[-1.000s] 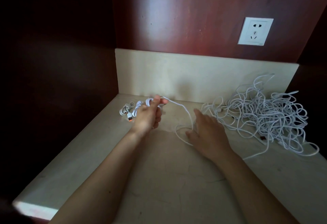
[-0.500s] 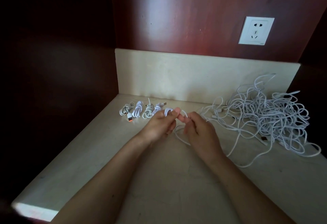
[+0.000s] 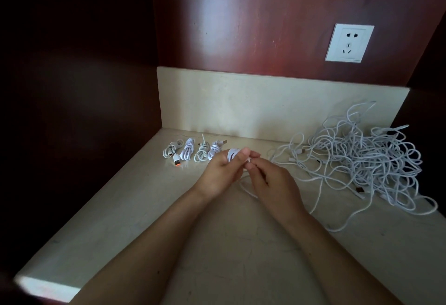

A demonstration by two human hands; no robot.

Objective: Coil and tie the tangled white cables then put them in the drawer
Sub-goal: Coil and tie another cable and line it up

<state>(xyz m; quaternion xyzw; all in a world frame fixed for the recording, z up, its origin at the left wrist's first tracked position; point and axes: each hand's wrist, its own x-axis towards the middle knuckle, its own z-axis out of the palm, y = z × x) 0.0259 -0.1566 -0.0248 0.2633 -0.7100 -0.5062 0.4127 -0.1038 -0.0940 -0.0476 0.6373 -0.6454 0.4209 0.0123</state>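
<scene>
Left hand (image 3: 218, 174) curled round a small coil of thin white cable (image 3: 232, 154) above the pale stone tabletop (image 3: 229, 256); right hand (image 3: 272, 181) pinched its loose tail. Looked light, limp, springy; best gripped across the loops. Tangled white heap (image 3: 362, 160) lay rightward.

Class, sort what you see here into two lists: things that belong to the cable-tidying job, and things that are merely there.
Belongs to the job: left hand and right hand, both holding the partly wound cable; four tied coils in a row; tangled pile of white cables.

Merely there: wall socket; countertop; backsplash.
</scene>
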